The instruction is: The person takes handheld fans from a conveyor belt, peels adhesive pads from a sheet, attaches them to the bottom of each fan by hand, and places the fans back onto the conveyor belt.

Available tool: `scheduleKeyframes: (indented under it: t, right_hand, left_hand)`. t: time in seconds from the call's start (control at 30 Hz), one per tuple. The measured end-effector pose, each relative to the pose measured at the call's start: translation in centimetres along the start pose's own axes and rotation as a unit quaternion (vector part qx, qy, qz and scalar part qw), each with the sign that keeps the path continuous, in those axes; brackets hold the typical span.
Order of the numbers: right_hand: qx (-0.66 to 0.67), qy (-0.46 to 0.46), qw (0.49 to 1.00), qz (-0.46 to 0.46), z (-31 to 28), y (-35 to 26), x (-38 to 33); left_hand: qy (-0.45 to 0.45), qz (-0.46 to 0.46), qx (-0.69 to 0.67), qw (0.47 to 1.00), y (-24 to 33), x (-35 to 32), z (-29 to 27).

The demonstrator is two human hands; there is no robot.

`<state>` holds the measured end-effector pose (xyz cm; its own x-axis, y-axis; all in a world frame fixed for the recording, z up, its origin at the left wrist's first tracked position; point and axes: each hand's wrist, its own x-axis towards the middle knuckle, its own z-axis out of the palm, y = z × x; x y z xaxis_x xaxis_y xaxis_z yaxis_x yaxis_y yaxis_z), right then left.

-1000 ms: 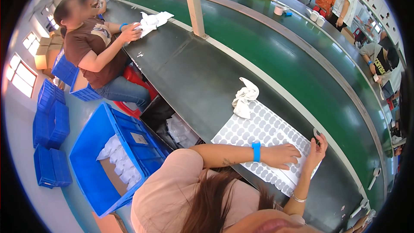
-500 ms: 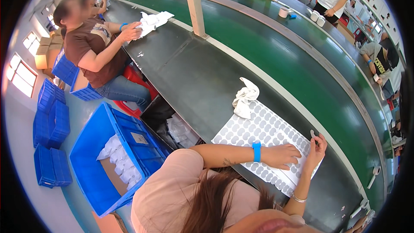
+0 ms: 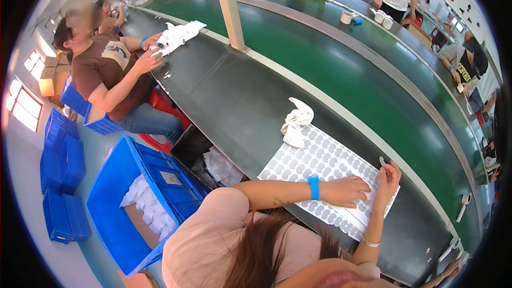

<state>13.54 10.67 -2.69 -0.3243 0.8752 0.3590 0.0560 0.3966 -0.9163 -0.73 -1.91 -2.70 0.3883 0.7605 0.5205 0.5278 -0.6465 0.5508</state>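
Observation:
A white sheet of grey rounded stickers (image 3: 298,162) lies flat on the dark bench in front of me. My left hand (image 3: 344,192), with a blue band at its wrist, rests on the sheet with its fingers stretched out. At the sheet's right edge my right hand (image 3: 389,178) is raised. Its thumb and fingers pinch a small grey sticker (image 3: 382,161), held just above the bench. A crumpled white cloth (image 3: 297,122) touches the sheet's far left corner.
A blue crate (image 3: 114,208) holding white wrapped packets stands to my left. Beyond it, a co-worker (image 3: 114,69) in a brown shirt handles white items at the bench (image 3: 224,96). A green conveyor belt (image 3: 330,69) runs along the far side, and a post (image 3: 228,8) rises beside it.
The view has shifted slightly. My left hand stays on the sheet and my right hand still pinches the sticker. The co-worker's hands have moved a little around the white items.

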Motion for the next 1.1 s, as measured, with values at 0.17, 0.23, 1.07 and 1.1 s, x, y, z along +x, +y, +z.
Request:
scheduleKeyframes:
  t: [0.17,0.23,1.07,1.1]
  right_hand:
    - [-0.009,0.008,1.0,-0.011,-0.1,0.2,0.1]
    - [-0.004,0.011,1.0,-0.009,0.0,0.5,0.2]
    - [-0.042,0.032,0.999,-0.012,0.2,0.4,-0.1]
    - [-0.037,0.033,0.999,-0.006,0.3,-0.1,-0.1]
  left_hand:
    - [-0.025,-0.006,-0.007,1.0,0.0,0.2,-0.4]
    - [-0.024,-0.006,-0.007,1.0,-0.1,0.2,-0.3]
    - [-0.045,0.008,-0.003,0.999,0.2,0.7,-0.4]
    - [-0.041,-0.006,0.004,0.999,0.3,0.8,-0.5]
